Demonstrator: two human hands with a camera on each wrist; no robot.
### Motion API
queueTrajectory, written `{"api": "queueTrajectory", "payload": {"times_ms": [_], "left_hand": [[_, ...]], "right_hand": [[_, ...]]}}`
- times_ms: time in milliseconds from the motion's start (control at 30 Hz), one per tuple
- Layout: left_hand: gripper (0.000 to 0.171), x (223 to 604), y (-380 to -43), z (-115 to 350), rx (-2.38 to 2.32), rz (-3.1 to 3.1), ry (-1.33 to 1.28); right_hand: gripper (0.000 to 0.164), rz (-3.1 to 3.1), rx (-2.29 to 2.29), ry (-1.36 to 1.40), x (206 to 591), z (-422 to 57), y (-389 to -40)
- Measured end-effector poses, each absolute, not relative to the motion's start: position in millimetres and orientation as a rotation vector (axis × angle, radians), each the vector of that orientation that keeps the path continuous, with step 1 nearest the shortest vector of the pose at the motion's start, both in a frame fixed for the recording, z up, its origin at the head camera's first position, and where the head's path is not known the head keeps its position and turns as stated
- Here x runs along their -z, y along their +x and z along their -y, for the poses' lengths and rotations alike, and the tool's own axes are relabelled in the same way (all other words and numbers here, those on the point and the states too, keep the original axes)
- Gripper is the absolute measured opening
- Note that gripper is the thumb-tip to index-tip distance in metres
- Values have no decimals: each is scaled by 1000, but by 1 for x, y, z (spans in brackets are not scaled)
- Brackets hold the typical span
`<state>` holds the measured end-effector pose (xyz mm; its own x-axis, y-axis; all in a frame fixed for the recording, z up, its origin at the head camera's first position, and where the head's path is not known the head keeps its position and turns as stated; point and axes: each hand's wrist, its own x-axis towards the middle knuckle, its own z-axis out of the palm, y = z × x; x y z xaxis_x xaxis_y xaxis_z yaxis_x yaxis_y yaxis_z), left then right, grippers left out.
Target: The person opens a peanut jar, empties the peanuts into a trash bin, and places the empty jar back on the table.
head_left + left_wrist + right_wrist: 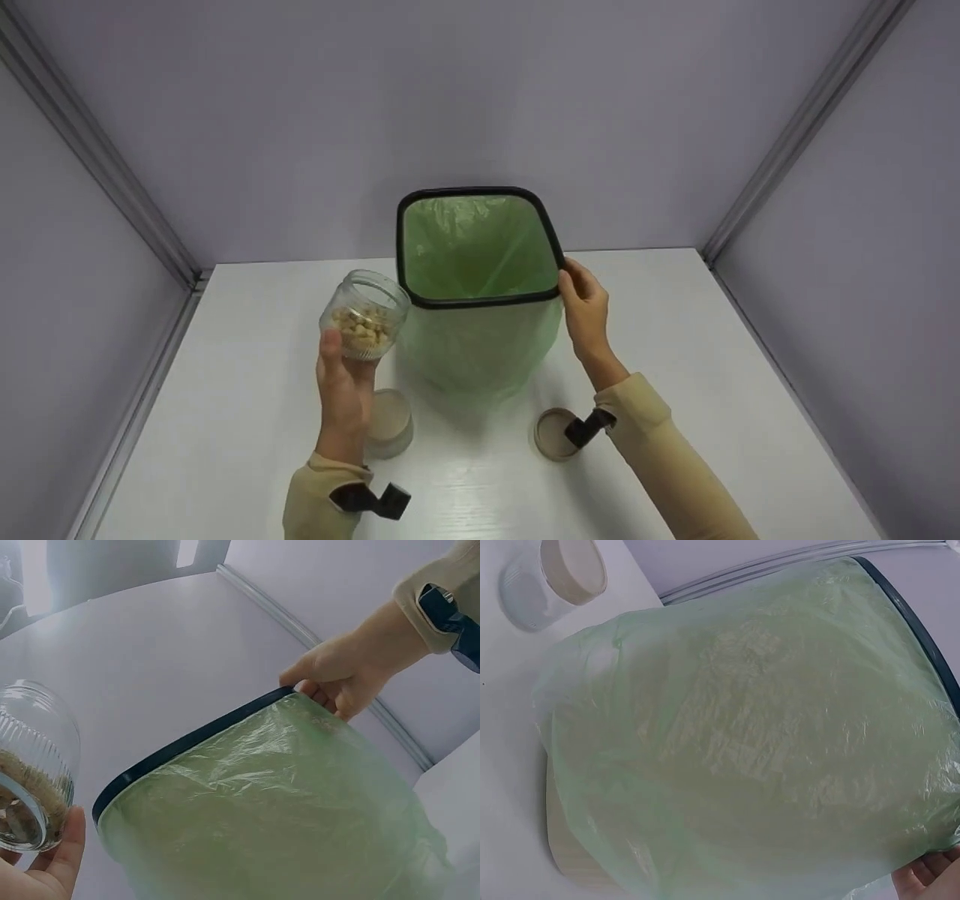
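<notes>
In the head view my left hand (345, 401) grips a clear glass jar (365, 324) without a lid, partly filled with pale, nut-like pieces (361, 334). The jar leans toward the left side of a bin (480, 301), near its rim. That bin has a black rim and a translucent green bag (480, 345) draped over its outside; only green bag shows within. On the other side, my right hand (589, 315) pinches the rim near its front right corner, thumb on top. The left wrist view shows the jar (45, 724) to the left of the bag (277, 810).
A second clear jar with a beige lid (388, 415) stands behind my left wrist. A loose beige round lid (555, 433) lies below my right wrist, partly covered by the wrist camera. Everything rests on a white table (247, 412), with grey walls behind and at both sides.
</notes>
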<state>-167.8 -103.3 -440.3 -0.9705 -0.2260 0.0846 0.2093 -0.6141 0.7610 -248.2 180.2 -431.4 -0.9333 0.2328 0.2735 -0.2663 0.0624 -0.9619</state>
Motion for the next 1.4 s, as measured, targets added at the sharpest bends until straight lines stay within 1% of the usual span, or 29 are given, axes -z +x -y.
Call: {"api": "queueTrajectory", "payload": {"times_ms": [167,500,733,1000,1200,1400], "left_hand": [[79,436,-176,108,2593,1199,58],[71,427,-192,111,2521,1252,22],[75,421,-203,113,2489,1286,-29],[69,412,-216,116,2460,1376,-62],[64,406,-221,117,2413,1490,-39],[65,404,-224,118,2383,1554,-25]], "right_hand": [[37,1983,-1947,40,432,-178,-249],[37,2009,-1935,58,432,-175,-250],[37,1988,-1942,53,433,-174,-251],[36,1960,-1958,28,433,-175,-251],[35,1913,-1965,30,437,-174,-252],[34,1907,-1965,18,440,-173,-251]]}}
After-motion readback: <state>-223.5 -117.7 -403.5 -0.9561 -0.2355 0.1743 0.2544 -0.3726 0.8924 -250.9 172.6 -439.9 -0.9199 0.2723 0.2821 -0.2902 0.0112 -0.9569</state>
